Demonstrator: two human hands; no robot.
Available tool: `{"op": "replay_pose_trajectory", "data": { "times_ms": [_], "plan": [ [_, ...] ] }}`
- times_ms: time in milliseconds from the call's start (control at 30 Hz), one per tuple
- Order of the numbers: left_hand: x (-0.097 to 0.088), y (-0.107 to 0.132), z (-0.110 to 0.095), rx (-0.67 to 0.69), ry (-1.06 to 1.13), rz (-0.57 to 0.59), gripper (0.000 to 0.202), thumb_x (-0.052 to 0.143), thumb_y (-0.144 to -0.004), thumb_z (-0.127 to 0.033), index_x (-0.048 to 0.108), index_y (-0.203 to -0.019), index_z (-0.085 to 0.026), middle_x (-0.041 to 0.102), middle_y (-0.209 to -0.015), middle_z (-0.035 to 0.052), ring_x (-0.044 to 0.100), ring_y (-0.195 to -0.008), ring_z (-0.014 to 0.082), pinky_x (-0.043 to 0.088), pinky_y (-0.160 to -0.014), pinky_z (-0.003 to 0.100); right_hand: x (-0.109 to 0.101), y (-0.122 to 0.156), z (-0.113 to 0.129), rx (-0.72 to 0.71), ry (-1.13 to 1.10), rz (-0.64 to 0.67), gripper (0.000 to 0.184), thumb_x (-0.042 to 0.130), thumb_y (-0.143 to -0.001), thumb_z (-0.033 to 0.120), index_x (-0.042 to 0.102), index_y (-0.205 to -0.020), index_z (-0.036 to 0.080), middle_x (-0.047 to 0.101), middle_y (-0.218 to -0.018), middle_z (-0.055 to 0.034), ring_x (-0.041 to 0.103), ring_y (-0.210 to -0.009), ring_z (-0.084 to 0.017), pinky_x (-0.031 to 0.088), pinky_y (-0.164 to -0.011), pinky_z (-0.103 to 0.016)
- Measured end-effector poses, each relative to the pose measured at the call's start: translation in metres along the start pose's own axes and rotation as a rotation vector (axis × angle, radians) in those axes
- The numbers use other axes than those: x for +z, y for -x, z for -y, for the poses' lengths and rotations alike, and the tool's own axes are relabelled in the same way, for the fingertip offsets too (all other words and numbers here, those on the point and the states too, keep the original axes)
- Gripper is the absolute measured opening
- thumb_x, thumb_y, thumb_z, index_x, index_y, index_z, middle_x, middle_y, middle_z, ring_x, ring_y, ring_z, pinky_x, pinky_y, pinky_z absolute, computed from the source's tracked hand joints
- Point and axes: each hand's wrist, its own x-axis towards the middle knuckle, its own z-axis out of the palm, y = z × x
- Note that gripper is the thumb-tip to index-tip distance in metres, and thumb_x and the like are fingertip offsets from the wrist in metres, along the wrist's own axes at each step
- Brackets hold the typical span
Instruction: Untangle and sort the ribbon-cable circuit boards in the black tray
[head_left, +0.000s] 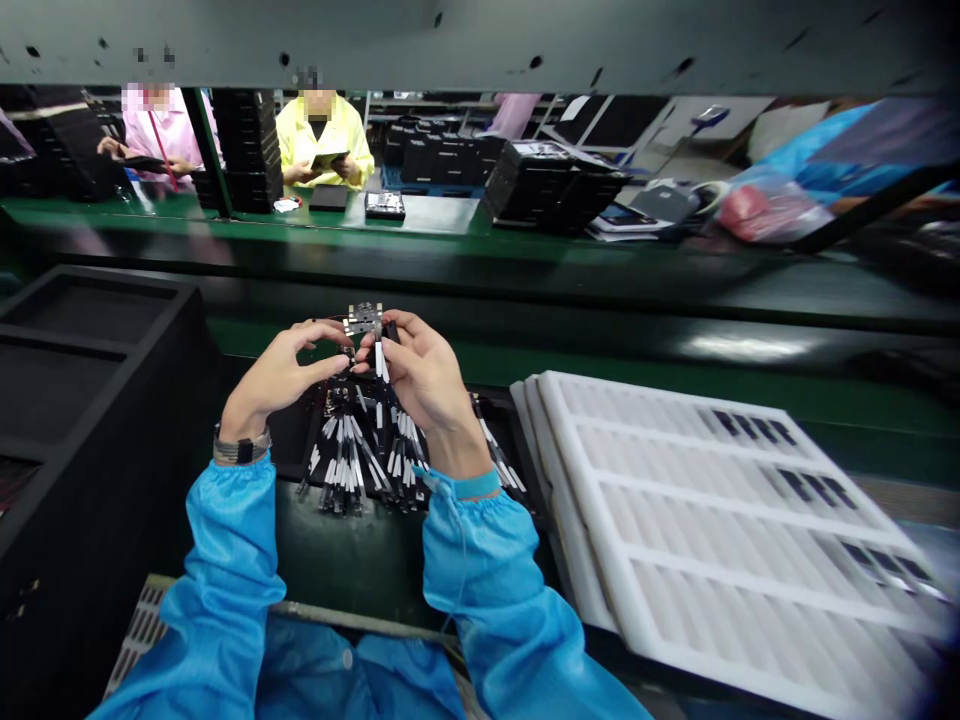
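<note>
My right hand is closed on a small circuit board with a black-and-white flex cable hanging below it. Close by on the left, my left hand curls its thumb and forefinger toward the board's lower left edge. A small dark part shows at those fingertips; what it is stays unclear. Beneath both hands, several similar flex cables with white strips lie fanned in bunches on a dark tray. My right wrist and forearm cover some of them.
To the right, stacked white foam trays have slots, several holding dark parts. Black compartmented trays stand at left. Across the green bench, two people handle dark devices beside black stacks. A metal beam spans the top.
</note>
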Motion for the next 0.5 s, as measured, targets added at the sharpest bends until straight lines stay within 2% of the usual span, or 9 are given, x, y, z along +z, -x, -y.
{"op": "replay_pose_trajectory", "data": {
  "times_ms": [67, 133, 233, 367, 500],
  "plan": [
    [0.001, -0.002, 0.006, -0.054, 0.124, 0.055, 0.028, 0.083, -0.083, -0.041, 0.078, -0.098, -0.018, 0.079, -0.112, 0.0095, 0.070, -0.111, 0.0262, 0.050, -0.102, 0.039, 0.002, -0.001, -0.001, 0.007, -0.006, -0.003, 0.056, 0.085, -0.081, 0.047, 0.049, -0.118, 0.025, 0.072, -0.107, -0.0048, 0.075, -0.105, -0.024, 0.068, -0.082, -0.037],
    [0.002, -0.004, 0.012, -0.117, 0.253, 0.089, 0.031, 0.087, -0.080, -0.041, 0.075, -0.094, -0.016, 0.078, -0.098, 0.0080, 0.072, -0.095, 0.0223, 0.053, -0.092, 0.036, 0.004, 0.000, -0.002, 0.007, -0.007, -0.010, 0.054, 0.083, -0.081, 0.045, 0.049, -0.117, 0.026, 0.071, -0.106, -0.0042, 0.074, -0.103, -0.023, 0.068, -0.082, -0.038],
    [0.004, -0.006, 0.019, -0.173, 0.376, 0.064, 0.036, 0.093, -0.072, -0.039, 0.072, -0.089, -0.015, 0.076, -0.088, 0.0044, 0.071, -0.083, 0.0176, 0.052, -0.082, 0.031, 0.008, 0.002, -0.001, -0.023, 0.053, -0.017, 0.046, 0.079, -0.084, 0.040, 0.048, -0.115, 0.026, 0.069, -0.105, -0.0038, 0.073, -0.099, -0.023, 0.068, -0.081, -0.038],
    [0.006, -0.008, 0.023, -0.196, 0.404, 0.001, 0.038, 0.097, -0.066, -0.037, 0.072, -0.085, -0.015, 0.075, -0.085, 0.0026, 0.071, -0.081, 0.0165, 0.052, -0.082, 0.030, 0.009, 0.006, 0.001, -0.065, 0.218, -0.017, 0.034, 0.073, -0.088, 0.034, 0.050, -0.111, 0.026, 0.065, -0.107, -0.0055, 0.069, -0.102, -0.023, 0.067, -0.086, -0.039],
    [0.007, -0.008, 0.022, -0.181, 0.374, -0.014, 0.037, 0.094, -0.070, -0.043, 0.077, -0.087, -0.015, 0.080, -0.092, 0.0066, 0.072, -0.087, 0.0199, 0.054, -0.087, 0.033, 0.008, 0.007, 0.001, -0.067, 0.279, -0.024, 0.032, 0.071, -0.088, 0.032, 0.048, -0.110, 0.025, 0.062, -0.113, -0.0070, 0.068, -0.105, -0.024, 0.067, -0.086, -0.040]
  ]
}}
